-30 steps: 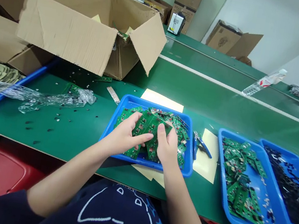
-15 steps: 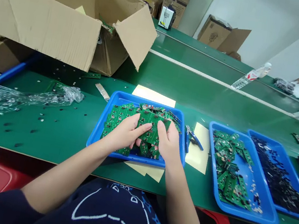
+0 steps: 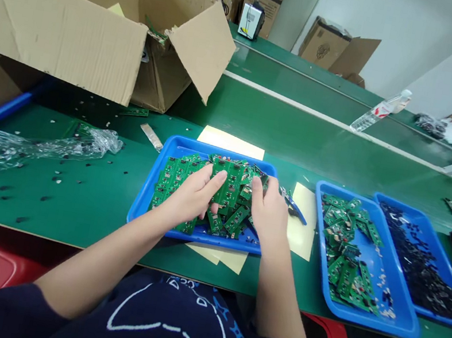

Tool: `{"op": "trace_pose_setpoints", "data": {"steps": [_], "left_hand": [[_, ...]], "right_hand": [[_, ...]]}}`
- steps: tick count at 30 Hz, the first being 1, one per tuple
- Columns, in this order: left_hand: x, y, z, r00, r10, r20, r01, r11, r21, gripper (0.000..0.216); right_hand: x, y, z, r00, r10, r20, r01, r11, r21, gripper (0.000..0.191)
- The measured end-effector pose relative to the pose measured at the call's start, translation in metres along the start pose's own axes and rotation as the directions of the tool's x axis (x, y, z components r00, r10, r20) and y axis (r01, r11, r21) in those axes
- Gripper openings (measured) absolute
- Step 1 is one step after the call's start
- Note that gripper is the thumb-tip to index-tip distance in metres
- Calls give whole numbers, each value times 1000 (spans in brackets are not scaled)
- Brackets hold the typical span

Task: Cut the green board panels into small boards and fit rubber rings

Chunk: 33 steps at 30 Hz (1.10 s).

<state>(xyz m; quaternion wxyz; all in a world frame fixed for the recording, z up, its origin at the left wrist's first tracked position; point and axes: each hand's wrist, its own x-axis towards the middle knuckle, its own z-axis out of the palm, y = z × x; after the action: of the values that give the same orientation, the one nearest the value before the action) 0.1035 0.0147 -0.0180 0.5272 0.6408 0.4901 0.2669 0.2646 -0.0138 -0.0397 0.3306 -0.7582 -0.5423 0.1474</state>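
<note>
**Board in left hand, right hand just apart from it**

Left hand [image 3: 193,195]: gripping a green circuit board [image 3: 229,184], thumb on the top face, fingers curled underneath. Board sits above the middle blue tray [image 3: 213,241], tipped toward the wearer. Larger boards [image 3: 174,180] lie at the tray's left, small board pieces [image 3: 236,220] at center and right.

Right hand [image 3: 270,215]: over the tray's right edge, fingers bent, thumb near forefinger. Can't tell if a piece is pinched there.

Pliers [image 3: 298,210] just beside the right hand, partly hidden by it, on yellow paper [image 3: 301,237].

Further right: second tray [image 3: 371,261] with more small boards [image 3: 347,278], then a third tray [image 3: 448,322] of black parts [image 3: 430,275].

Left side: crumpled plastic wrap [image 3: 98,146] on the green table [image 3: 84,202], big cardboard box [image 3: 66,36] behind it.
</note>
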Motion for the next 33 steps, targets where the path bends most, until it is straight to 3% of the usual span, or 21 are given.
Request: {"op": "trace_pose_setpoints", "data": {"steps": [2, 4, 7, 9, 13, 17, 20, 24, 28, 31, 33], "left_hand": [[0, 1, 0, 1000, 20, 24, -17, 993, -113, 30], [0, 2, 4, 999, 42, 32, -38, 992, -120, 29], [1, 3, 13, 993, 98, 61, -96, 995, -25, 26], [2, 4, 18, 991, 130, 40, -133, 986, 99, 26], [5, 3, 25, 991, 128, -41, -102, 917, 387, 28], [12, 0, 29, 992, 113, -63, -55, 806, 590, 31], [18, -3, 32, 995, 96, -28, -57, 776, 628, 37], [18, -1, 31, 991, 105, 79, -130, 699, 703, 56], [11, 9, 13, 970, 150, 192, -240, 729, 641, 68], [14, 4, -18, 952, 272, 139, -300, 752, 587, 59], [22, -8, -41, 940, 321, 113, -310, 670, 675, 60]], "right_hand": [[0, 1, -7, 997, -23, -68, 22, 1000, -14, 55], [-2, -1, -10, 992, -84, -93, 94, 990, 105, 51], [-7, -9, -6, 984, -162, 80, 122, 923, 365, 40], [-9, -14, 0, 981, -159, 109, 104, 911, 399, 32], [-12, -20, 13, 991, -99, -94, 118, 966, 231, 32], [-11, -18, 22, 983, -102, -154, 116, 990, 81, 30], [-5, -9, 21, 984, -102, -148, 108, 994, 32, 32], [9, 8, 10, 999, -42, 9, 43, 995, -94, 42], [13, 17, -3, 993, 30, 110, -18, 994, -109, 54], [7, 17, -10, 999, 31, 41, -28, 998, -57, 54], [0, 14, -12, 1000, 0, 28, 0, 1000, -15, 50]]}}
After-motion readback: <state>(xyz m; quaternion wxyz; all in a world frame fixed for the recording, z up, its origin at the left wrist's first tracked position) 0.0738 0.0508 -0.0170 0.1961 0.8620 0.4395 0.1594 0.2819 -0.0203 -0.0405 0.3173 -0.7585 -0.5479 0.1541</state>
